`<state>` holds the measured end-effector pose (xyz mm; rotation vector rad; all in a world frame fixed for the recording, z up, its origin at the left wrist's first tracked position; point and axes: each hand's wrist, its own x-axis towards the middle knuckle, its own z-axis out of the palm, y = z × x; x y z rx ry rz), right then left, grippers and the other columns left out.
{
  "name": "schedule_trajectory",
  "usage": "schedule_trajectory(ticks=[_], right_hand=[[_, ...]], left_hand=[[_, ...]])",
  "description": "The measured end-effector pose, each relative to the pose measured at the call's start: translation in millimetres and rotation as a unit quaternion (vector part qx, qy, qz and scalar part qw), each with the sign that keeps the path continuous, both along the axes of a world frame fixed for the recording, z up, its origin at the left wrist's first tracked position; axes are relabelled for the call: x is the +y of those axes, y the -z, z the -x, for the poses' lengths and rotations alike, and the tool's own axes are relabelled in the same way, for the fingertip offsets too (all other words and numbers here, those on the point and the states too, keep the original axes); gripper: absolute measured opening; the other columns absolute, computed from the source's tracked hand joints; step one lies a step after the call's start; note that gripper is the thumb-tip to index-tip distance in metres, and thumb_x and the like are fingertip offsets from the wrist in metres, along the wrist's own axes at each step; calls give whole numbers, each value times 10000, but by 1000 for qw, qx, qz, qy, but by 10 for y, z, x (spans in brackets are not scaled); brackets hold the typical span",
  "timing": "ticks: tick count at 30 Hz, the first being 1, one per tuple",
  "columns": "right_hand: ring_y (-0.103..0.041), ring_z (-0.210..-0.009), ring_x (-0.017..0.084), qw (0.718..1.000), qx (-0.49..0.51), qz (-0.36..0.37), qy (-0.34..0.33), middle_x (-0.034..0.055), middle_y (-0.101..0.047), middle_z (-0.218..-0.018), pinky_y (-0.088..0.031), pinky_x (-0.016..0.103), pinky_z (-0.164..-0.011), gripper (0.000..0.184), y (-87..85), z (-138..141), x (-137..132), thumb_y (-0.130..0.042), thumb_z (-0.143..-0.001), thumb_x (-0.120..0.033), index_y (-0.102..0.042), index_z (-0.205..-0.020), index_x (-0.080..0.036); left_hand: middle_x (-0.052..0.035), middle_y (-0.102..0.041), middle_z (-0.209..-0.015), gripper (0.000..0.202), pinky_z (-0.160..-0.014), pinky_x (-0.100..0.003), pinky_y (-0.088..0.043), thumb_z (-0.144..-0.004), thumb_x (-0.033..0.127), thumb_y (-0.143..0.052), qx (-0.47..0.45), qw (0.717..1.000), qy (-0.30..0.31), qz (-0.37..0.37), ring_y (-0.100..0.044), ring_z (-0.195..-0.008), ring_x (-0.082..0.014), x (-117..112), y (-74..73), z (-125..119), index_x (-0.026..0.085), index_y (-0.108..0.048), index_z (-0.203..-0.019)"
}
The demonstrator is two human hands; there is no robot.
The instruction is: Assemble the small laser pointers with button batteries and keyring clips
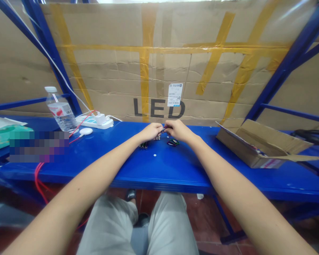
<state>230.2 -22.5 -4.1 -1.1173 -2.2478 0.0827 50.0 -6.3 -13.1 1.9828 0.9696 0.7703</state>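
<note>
My left hand (151, 131) and my right hand (177, 129) meet over the back middle of the blue shelf top (154, 170). Both have their fingers pinched together on a tiny dark part (164, 129) held between them; it is too small to name. Small dark cylinders (144, 145) lie on the shelf just under my left hand. A little bundle of green and red pieces (172, 142) lies under my right hand. A small white dot (154, 155) sits on the blue surface nearer to me.
An open cardboard box (263, 147) lies at the right. A water bottle (60, 109), a white power strip (95, 121), a white puck (85, 131) and red wires (38, 175) are at the left. Taped cardboard marked LED (159, 71) forms the back wall, between blue frame posts (287, 63).
</note>
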Motion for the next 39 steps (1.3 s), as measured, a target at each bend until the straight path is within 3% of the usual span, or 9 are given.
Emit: schedule_trajectory(ticks=[6, 17, 21, 25, 30, 32, 34, 36, 39], right_hand=[[-580, -694, 139, 999, -2, -18, -38, 28, -689, -723, -365, 236, -643, 137, -23, -10, -3, -576, -807, -69, -657, -736, -153], [-638, -748, 164, 995, -5, -49, -84, 53, -738, -793, -420, 256, -687, 212, -44, 5, 0, -543, -808, -69, -737, -809, -153], [-636, -750, 159, 994, 2, -66, -88, 46, -734, -788, -426, 257, -701, 228, -61, -1, 4, -529, -810, -54, -732, -801, -158], [-625, -734, 149, 997, 24, -46, -57, 27, -726, -765, -412, 247, -686, 176, -50, -28, 21, -564, -819, -77, -715, -792, -163], [-613, -749, 161, 999, 36, -30, 14, 35, -721, -787, -402, 258, -683, 127, 8, -110, 88, -593, -816, -97, -697, -784, -163], [-613, -761, 166, 999, 31, -17, 27, 41, -721, -800, -403, 261, -684, 120, 25, -137, 109, -599, -813, -97, -698, -798, -163], [-611, -763, 169, 999, 25, -4, 36, 45, -722, -807, -404, 262, -684, 112, 33, -149, 117, -605, -815, -103, -700, -806, -162], [-610, -764, 171, 999, 18, 6, 42, 48, -721, -807, -406, 263, -686, 103, 33, -146, 115, -615, -817, -110, -704, -807, -160], [-611, -770, 172, 999, 9, 12, 40, 49, -720, -803, -405, 262, -688, 107, 31, -132, 113, -618, -817, -104, -710, -804, -158]], left_hand=[[49, -367, -542, 185, -380, -160, -154, -913, 153, -435, -89, 971, 29, 222, -240, -373, -35, -40, -83, 38, 143, -513, -746], [76, -255, -512, 171, -316, -124, -233, -901, 166, -457, -125, 871, 135, 456, -223, -344, -39, 145, -113, 229, 130, -528, -749], [74, -265, -510, 177, -301, -132, -244, -928, 189, -429, -136, 843, 148, 499, -235, -336, -53, 171, -116, 258, 130, -545, -809], [74, -281, -516, 209, -305, -129, -211, -960, 262, -429, -154, 850, 142, 483, -210, -339, -46, 158, -138, 258, 132, -558, -860], [51, -375, -556, 197, -346, -150, -174, -943, 319, -479, -138, 909, 59, 389, -221, -372, -43, 143, -136, 229, 159, -565, -868], [24, -461, -594, 161, -379, -181, -221, -896, 290, -530, -90, 960, -30, 263, -289, -405, -54, 171, -98, 219, 162, -580, -812], [-19, -585, -687, 134, -465, -221, -339, -843, 259, -575, 0, 991, -117, 68, -430, -498, -88, 223, -51, 226, 161, -629, -769], [-60, -680, -825, 129, -623, -268, -433, -817, 246, -592, 127, 973, -151, -124, -570, -686, -155, 282, -15, 245, 170, -694, -793], [-90, -708, -922, 206, -745, -316, -444, -842, 243, -546, 292, 905, -99, -294, -610, -864, -223, 345, -8, 254, 181, -738, -880]])
